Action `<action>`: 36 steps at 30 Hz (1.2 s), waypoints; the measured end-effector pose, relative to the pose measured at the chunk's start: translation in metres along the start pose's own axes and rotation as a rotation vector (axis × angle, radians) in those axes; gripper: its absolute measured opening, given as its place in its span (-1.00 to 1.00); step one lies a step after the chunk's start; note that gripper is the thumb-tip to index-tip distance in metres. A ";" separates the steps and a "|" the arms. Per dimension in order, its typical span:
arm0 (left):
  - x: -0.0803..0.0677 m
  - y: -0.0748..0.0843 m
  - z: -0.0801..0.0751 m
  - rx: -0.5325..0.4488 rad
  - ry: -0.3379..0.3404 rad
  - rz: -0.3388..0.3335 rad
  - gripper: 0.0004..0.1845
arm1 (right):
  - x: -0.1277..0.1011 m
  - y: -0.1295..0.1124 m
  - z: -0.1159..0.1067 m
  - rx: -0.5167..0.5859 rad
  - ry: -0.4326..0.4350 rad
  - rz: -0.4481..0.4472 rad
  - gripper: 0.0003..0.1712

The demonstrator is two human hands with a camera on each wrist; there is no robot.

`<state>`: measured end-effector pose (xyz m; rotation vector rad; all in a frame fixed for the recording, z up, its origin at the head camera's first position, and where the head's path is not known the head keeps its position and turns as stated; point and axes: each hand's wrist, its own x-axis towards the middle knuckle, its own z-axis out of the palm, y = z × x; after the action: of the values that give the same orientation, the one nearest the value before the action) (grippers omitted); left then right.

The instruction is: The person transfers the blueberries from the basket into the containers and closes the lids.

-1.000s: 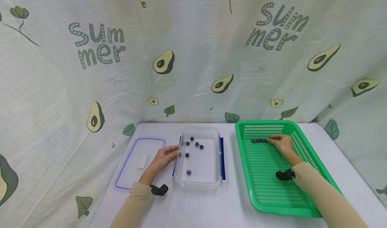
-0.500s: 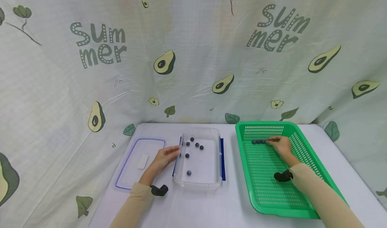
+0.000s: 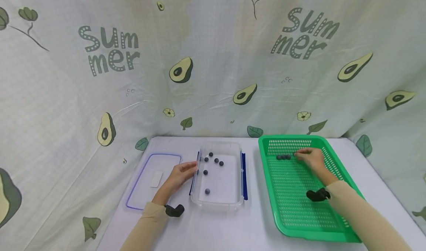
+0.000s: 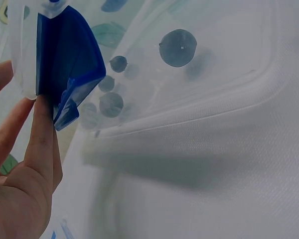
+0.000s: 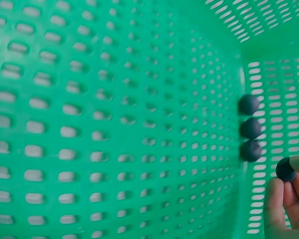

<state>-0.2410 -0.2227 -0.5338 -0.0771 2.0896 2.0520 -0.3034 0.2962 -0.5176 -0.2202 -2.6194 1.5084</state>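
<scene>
Compared with half a second ago, the row of dark balls in the green basket [image 3: 336,169] shows three free balls [image 3: 283,157] instead of a continuous row reaching the fingertips; the right hand [image 3: 311,158] has drawn slightly away to the right with one ball taken from the row's end. The left hand [image 3: 179,174] has not shifted and stays against the left side of the clear container [image 3: 219,203]. The balls inside the container [image 3: 205,172] lie as before.

The right wrist view shows what the head view cannot: a single dark ball [image 5: 285,169] pinched between the fingertips [image 5: 275,199] of the right hand, just beside the three remaining balls [image 5: 250,129], which stand in a touching line along the basket's far wall. The ball sits close above the basket floor.

The left wrist view shows the left hand's fingers [image 4: 42,129] straight, with one fingertip pressed to the blue clip [image 4: 65,69] on the container's side. In the head view the clear lid [image 3: 146,184] lies flat on the tabletop [image 3: 213,229], left of the left hand.
</scene>
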 end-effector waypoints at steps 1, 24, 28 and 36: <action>0.001 -0.001 0.000 0.005 -0.005 0.002 -0.48 | -0.001 -0.003 -0.001 0.001 -0.003 -0.004 -0.69; -0.001 0.002 0.002 0.018 -0.001 -0.014 -0.49 | -0.022 -0.058 -0.015 0.054 -0.140 -0.102 -0.55; -0.001 0.001 0.001 0.013 -0.004 -0.002 -0.49 | -0.023 -0.069 -0.015 0.052 -0.171 -0.110 -0.49; 0.001 0.001 -0.001 0.008 -0.003 0.007 -0.50 | -0.023 -0.091 -0.010 0.092 -0.211 -0.089 -0.49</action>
<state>-0.2422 -0.2231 -0.5332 -0.0652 2.0994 2.0460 -0.2853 0.2548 -0.4342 0.0672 -2.6650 1.7020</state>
